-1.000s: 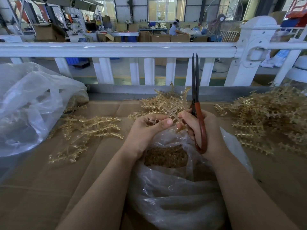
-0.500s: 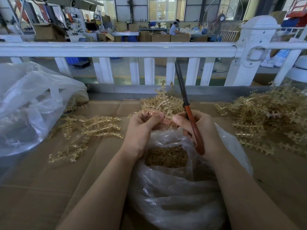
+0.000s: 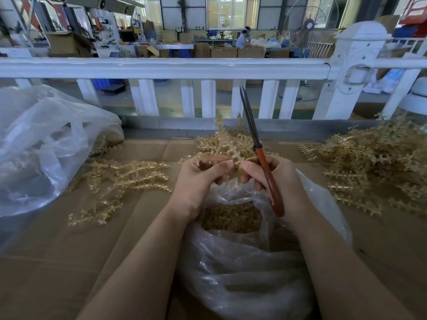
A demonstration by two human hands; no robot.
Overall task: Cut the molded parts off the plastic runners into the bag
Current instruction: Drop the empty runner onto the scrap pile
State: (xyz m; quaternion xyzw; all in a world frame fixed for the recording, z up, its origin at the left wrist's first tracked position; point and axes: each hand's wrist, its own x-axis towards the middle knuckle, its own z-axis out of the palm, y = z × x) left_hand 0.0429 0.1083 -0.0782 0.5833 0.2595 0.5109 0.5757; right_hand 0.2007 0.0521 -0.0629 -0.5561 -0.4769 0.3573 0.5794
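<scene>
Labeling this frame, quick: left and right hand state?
Left hand: grips the plastic runner above the bag.
Right hand: holds the scissors, blades closed, pointing up.

Amber runners (image 3: 129, 174), red-handled scissors (image 3: 269, 181), white railing (image 3: 161, 68).

Both hands are bunched close together over the open bag (image 3: 242, 262), so there is almost no gap between them, and the scissors (image 3: 258, 148) stick up in front of the right hand (image 3: 280, 181). A heap of runners (image 3: 379, 167) blocks the right side, loose runners (image 3: 124, 179) lie to the left with a big crumpled bag (image 3: 41, 144) past them, and another heap (image 3: 221, 144) sits straight ahead. The white fence (image 3: 161, 68) closes off the far edge, but bare cardboard (image 3: 57, 262) near the left arm leaves room to pass.
</scene>
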